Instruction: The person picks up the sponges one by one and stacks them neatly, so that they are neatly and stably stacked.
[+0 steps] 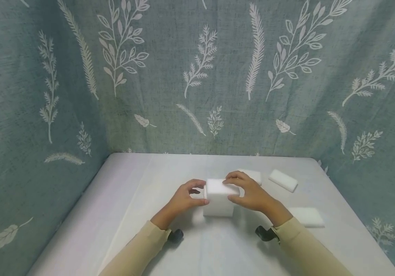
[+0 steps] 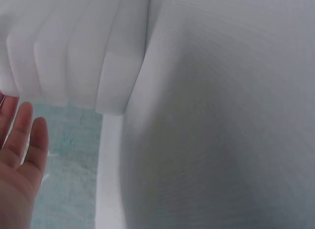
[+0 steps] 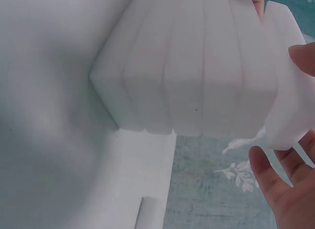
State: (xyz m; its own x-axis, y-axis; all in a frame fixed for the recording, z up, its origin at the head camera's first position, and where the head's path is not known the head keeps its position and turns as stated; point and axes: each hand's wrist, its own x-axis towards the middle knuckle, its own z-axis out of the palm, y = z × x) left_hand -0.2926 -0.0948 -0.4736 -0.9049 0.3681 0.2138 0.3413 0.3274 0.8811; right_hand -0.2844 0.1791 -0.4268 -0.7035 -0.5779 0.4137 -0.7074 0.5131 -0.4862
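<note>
A stack of several white sponge-like blocks (image 1: 218, 207) rises from the white table. At its upper left side, the left hand (image 1: 188, 195) holds the stack between thumb and fingers near the top. The right hand (image 1: 250, 192) grips the uppermost white block (image 3: 288, 91), with the thumb on one long side and fingers at the other. In the right wrist view, that block sits slightly tilted and offset from the stack, a narrow gap showing between them. The left wrist view has the stacked blocks (image 2: 83, 51) above the left hand's extended fingers (image 2: 37, 140).
Three loose white blocks lie right of the stack: one partly behind the right hand (image 1: 253, 176), another farther right (image 1: 283, 180), a third beside the right forearm (image 1: 305, 217). Green-blue leaf-patterned curtains (image 1: 163, 115) enclose the table (image 1: 142, 184) at back and sides.
</note>
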